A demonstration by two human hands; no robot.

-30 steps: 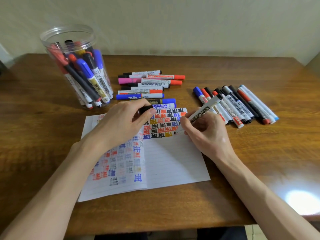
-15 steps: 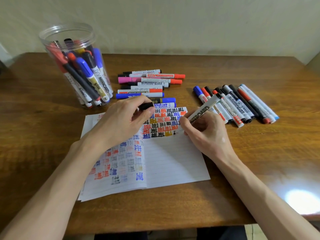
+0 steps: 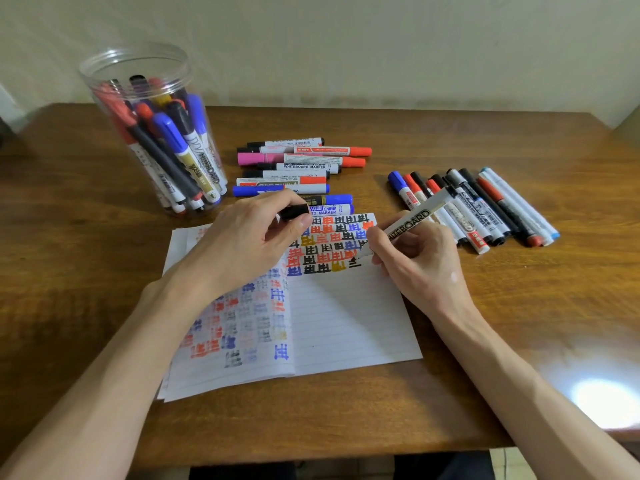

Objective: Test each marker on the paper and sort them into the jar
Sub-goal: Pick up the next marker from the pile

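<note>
While one cap (image 3: 294, 212) is pinched by the left hand (image 3: 249, 242), one marker (image 3: 410, 224) is gripped by the right hand (image 3: 420, 265).

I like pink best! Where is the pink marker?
In the head view, the pink marker lies near the back of the middle pile, right of the jar and beyond the paper.

Glossy wooden table (image 3: 519, 323), clear plastic jar (image 3: 114, 98), lined paper (image 3: 346, 323)

2 forearms forward, left hand (image 3: 249, 244) and right hand (image 3: 417, 259), fingers (image 3: 270, 199) curled.
</note>
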